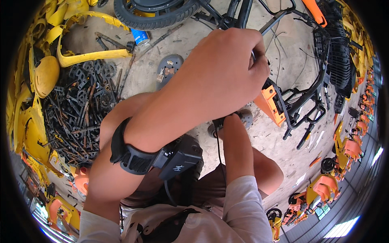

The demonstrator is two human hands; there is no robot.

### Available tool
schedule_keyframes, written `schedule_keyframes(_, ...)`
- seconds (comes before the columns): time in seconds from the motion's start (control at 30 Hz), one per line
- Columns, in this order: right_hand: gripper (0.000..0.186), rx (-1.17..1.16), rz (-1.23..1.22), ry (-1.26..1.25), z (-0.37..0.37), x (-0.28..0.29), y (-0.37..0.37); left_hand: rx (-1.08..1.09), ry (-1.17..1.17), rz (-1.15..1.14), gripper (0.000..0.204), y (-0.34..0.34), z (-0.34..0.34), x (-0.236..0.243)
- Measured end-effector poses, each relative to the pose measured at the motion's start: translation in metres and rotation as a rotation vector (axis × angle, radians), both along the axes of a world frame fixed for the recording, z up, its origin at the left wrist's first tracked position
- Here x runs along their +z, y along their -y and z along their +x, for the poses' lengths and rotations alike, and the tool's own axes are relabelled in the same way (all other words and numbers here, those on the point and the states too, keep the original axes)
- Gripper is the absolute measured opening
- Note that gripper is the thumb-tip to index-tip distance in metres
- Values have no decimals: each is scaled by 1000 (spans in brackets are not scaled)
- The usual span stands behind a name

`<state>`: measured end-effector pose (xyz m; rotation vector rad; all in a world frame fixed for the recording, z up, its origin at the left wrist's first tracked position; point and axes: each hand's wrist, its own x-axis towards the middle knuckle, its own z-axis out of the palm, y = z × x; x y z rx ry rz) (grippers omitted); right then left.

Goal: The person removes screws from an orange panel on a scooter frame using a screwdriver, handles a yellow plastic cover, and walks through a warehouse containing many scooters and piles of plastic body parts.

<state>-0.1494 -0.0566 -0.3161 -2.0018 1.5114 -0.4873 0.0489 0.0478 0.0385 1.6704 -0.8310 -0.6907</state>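
My left hand [243, 67] reaches up across the middle, over the black scooter frame [306, 107]. Its fingers are curled closed, with a small dark, shiny bit showing between thumb and forefinger; its kind cannot be made out. My right forearm [239, 156] comes up beneath the left one. That hand is hidden behind my left hand and wrist, so its fingers do not show. Just beside the left hand, an orange panel [269, 106] with dark fittings sits against the frame. A black tyre [158, 18] on a wheel lies at the top, near the frame's tubes.
Dark metal parts [83, 107] are heaped at the left, beside yellow body panels [95, 56]. A blue can [140, 37] stands near them. Black slatted parts [339, 60] lie at the right, with orange and yellow scooters [324, 186] lined up beyond. My feet wear grey clogs [170, 67].
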Motion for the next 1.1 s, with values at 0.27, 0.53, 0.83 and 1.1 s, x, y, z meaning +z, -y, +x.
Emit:
schedule_keyframes(0.27, 29, 101, -128, -112, -21, 8, 15, -62, 145, 103, 18, -2, 4, -4)
schedule_keyframes(0.53, 30, 186, -108, -472, -27, 13, 27, -126, 143, 240, 21, -9, 2, -3)
schedule_keyframes(0.83, 32, 321, -283, -303, -36, 33, 38, -231, 590, 78, 22, -16, 3, -20)
schedule_keyframes(1.1, 37, 164, -78, -119, -69, -5, 60, -303, 261, 221, 24, -16, -2, -23)
